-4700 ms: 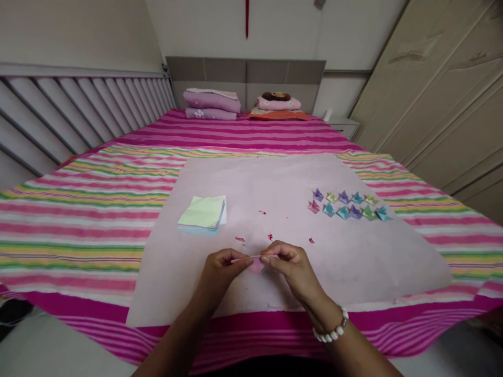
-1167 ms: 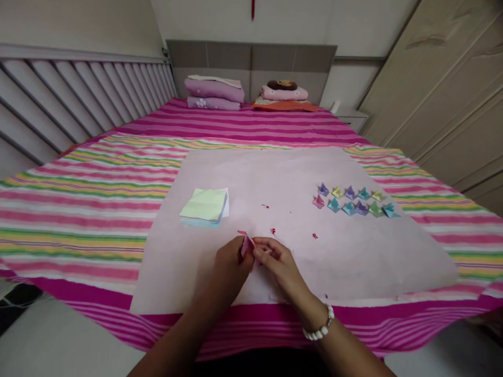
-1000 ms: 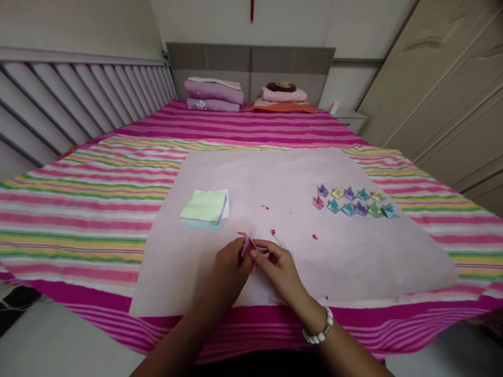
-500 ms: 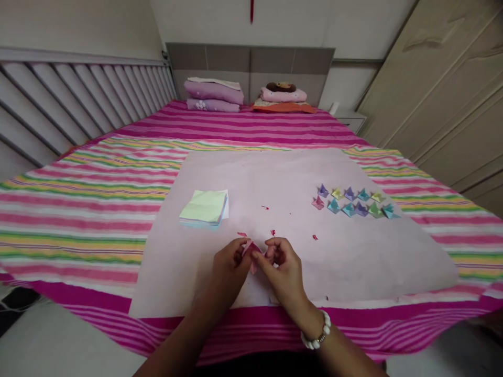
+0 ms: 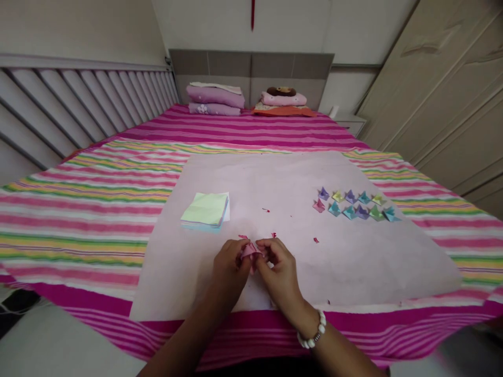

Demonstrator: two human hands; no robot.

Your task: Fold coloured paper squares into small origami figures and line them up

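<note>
Bedspread in pink, white, yellow and green stripes, with magenta bands at the near and far ends, spreads across most of the scene. Pale panelled doors slant along the far right, a slatted railing runs along the left, and a grey-beige headboard stands at the far end. A large pale sheet lies flat over the middle and near part of the bedspread. Beyond it, against the headboard, sit a purple folded pile on the left and a pink and orange folded pile on the right. Over the near part of the sheet, the left hand and the right hand meet, both gripping one pink paper between thumbs and fingers; the paper is folded and partly hidden by them. To their far left rests a stack of square papers, light green on top with blue showing below. A white beaded bracelet circles the right wrist. Toward the right side of the sheet, small folded paper shapes in purple, yellow, blue, green and pink stand in two rows. Smallest are the red and pink scraps scattered just beyond and to the right of the hands
</note>
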